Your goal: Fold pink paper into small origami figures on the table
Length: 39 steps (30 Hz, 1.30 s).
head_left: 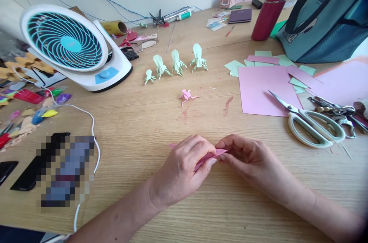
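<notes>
- The left hand (186,166) is closed on a pink folded paper (202,160), pinching it between thumb and finger.
- The right hand (250,158) holds the paper's pointy end with thumb and finger. Its other fingertips are tucked away, so I can't see them.
- The paper is between the two hands, low in the middle of the table (129,128). The left hand covers most of it, and only a small end pokes out past the knuckles, so its whole shape is hard to tell.
- Both arms are cut off by the picture's edges.
- Past the hands lies a little pink paper figure (186,95) with thin legs.
- Behind it, four pale green paper figures (175,59) stand in a slanted row.
- On the right, scissors (314,128) lie partly on a pink sheet (264,86), which hides parts of some green paper bits (234,67).
- The big bag (324,36) is cut off at the edge.
- On the left, below the white fan (69,43), big blurry squares cover something flat (67,174). I can't tell what it is.
</notes>
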Motion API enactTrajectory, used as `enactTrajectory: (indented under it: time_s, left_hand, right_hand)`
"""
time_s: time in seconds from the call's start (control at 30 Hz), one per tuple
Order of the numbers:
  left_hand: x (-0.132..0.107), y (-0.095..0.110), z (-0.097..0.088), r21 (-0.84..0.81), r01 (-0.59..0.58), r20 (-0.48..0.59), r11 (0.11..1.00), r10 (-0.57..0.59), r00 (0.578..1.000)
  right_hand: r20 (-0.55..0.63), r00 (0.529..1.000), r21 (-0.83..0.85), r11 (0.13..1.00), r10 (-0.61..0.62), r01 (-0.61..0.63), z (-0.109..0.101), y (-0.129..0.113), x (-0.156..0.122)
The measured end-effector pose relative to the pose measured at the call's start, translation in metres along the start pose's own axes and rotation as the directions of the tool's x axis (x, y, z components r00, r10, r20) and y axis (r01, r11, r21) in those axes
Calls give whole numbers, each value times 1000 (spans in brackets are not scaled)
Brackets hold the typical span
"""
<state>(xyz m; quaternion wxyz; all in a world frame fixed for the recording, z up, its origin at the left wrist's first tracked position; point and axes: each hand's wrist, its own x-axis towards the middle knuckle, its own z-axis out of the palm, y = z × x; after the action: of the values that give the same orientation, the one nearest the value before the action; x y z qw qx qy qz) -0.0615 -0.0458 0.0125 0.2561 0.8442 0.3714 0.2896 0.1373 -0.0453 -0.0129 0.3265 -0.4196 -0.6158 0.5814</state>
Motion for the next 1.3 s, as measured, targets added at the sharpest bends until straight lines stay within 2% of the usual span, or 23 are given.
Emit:
enactTrajectory:
  time_s: [0.23, 0.4, 0.67, 0.83, 1.03, 1.17, 1.3]
  left_hand:
    - [1, 2, 1, 149, -43, -22, 988, 47, 999]
    - [1, 2, -1, 289, -65, 60, 955, 50, 997]
    - [-5, 1, 2, 445, -50, 160, 894, -25, 987]
    - [-6, 5, 2, 551, -68, 173, 832, -34, 984]
    - [-7, 4, 6, 459, -77, 164, 885, 1, 986]
    - [-4, 2, 7, 327, -48, 107, 944, 14, 994]
    - [-2, 1, 7, 231, -86, 40, 969, 78, 996]
  right_hand:
    - [-41, 999, -140, 990, 7, -13, 0, 0, -1]
    - [-39, 999, -153, 988, 10, -16, 1, -1, 0]
    - [-29, 1000, -233, 972, 1, -8, 3, -3, -1]
    - [-33, 999, -288, 958, -25, 15, 6, -8, -3]
    - [-29, 998, -303, 952, -53, 42, 7, -13, -3]
    - [-27, 998, -314, 948, -60, 48, 6, -13, -4]
    - [-21, 999, -267, 963, -42, 35, 6, -13, -3]
